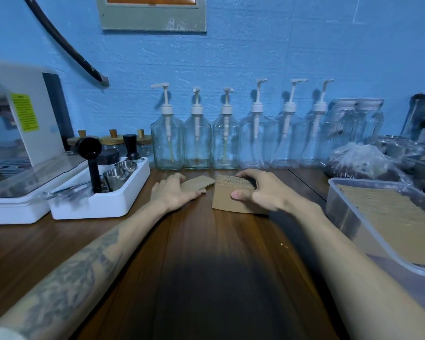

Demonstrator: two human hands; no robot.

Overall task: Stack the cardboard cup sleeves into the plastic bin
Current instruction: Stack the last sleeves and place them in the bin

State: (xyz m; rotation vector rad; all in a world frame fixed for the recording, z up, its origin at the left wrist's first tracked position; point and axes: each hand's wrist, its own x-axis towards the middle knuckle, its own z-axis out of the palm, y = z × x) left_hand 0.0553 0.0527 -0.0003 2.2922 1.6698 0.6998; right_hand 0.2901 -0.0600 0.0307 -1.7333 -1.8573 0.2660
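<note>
A thick bundle of brown cardboard cup sleeves (227, 198) stands on edge on the wooden counter, straight ahead. My right hand (258, 191) grips it, thumb on the near face and fingers curled over the top and far side. Just to its left, a few loose sleeves (198, 182) lie flat on the counter. My left hand (173, 192) rests flat on their left end with its fingers straight. The clear plastic bin (346, 212) sits at the right edge of the counter, and several sleeves (398, 222) lie packed inside it.
A white tray (93, 207) with a black tamper and steel cups stands at the left, beside a white machine (22, 133). A row of clear pump bottles (226, 141) lines the blue wall. Plastic bags and metal ware crowd the far right.
</note>
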